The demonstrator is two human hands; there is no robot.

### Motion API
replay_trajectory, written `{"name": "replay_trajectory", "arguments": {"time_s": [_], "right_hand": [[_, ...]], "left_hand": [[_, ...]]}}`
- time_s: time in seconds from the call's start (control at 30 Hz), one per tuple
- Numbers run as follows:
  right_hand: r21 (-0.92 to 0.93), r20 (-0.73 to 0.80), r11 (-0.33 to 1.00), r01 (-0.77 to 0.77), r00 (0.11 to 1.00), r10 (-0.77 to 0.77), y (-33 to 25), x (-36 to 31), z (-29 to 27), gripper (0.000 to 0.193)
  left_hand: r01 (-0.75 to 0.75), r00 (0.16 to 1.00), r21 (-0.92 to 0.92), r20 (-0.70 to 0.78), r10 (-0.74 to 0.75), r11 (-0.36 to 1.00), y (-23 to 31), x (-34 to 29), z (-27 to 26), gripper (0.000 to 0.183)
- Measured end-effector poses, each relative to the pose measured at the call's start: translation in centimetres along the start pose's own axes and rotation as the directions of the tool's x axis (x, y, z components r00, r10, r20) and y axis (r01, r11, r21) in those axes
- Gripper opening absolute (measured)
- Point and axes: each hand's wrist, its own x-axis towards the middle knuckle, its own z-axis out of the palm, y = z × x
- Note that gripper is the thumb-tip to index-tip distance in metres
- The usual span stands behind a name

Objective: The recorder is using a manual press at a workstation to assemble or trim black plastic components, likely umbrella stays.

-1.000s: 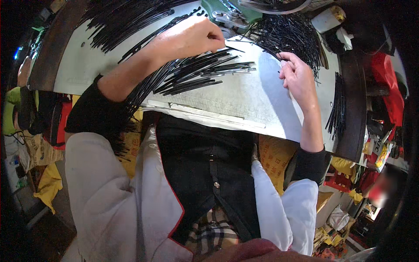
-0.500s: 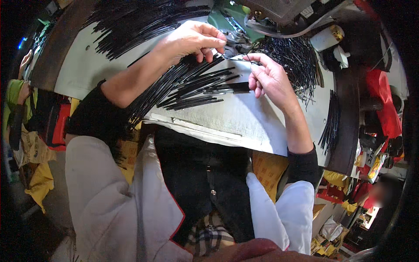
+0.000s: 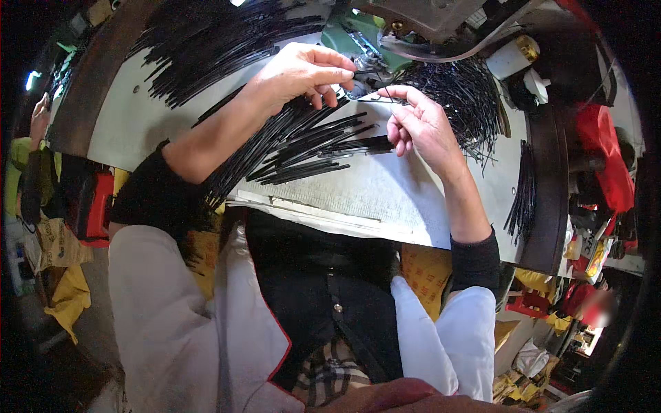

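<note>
My left hand [image 3: 303, 74] hovers over the near side of the machine's front, thumb and forefinger pressed together; what they pinch is too small to make out. Opposite it, my right hand [image 3: 421, 129] is closed on a thin black strip [image 3: 377, 101] that points toward the left hand. Beneath my left wrist, long black strips [image 3: 265, 131] lie fanned on the pale worktop [image 3: 406, 199]. A shorter bunch of strips [image 3: 310, 148] spreads between my hands. Behind my right hand sits a tangled heap of thin black strips [image 3: 458, 96].
A grey machine [image 3: 427, 17] with a green part [image 3: 344, 41] stands at the top. A big pile of black strips [image 3: 206, 51] covers the far left; a small bundle [image 3: 523, 189] lies at the right edge. A white spool-like container [image 3: 509, 58] is at upper right.
My view has shifted slightly, so the table sits a little lower. Both hands stay nearly in place, the left marginally lower, and both remain pinched.
</note>
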Motion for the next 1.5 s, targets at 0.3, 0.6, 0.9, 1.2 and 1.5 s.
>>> {"name": "replay_trajectory", "arguments": {"time_s": [0.3, 0.6, 0.9, 1.2, 1.5], "right_hand": [[0.064, -0.006, 0.998, -0.02, 1.0, 0.02, -0.1, -0.2, 0.0, 0.027], [0.112, -0.01, 0.994, -0.005, 1.0, 0.006, -0.1, 0.1, 0.1, 0.027], [0.13, -0.089, 0.991, 0.043, 0.996, -0.031, -0.7, 1.3, 0.3, 0.027], [0.143, -0.133, 0.988, 0.049, 0.991, -0.03, -0.4, 1.2, 0.3, 0.026], [0.156, -0.09, 0.982, 0.108, 0.991, -0.095, 0.0, 1.7, 0.0, 0.026]], "left_hand": [[-0.015, 0.997, -0.015, -0.073, 0.014, 1.0, 0.2, 0.0, 0.3, 0.031], [-0.013, 0.998, -0.021, -0.065, 0.012, 1.0, 0.4, -0.1, 0.5, 0.032], [-0.026, 0.992, -0.031, -0.123, 0.022, 0.999, 0.5, 1.0, 0.0, 0.028], [0.001, 0.994, 0.014, -0.107, 0.0, 1.0, 1.2, 0.9, 0.5, 0.029], [0.069, 0.998, 0.091, 0.005, -0.07, 0.993, 1.6, 2.0, -0.6, 0.022]]}}
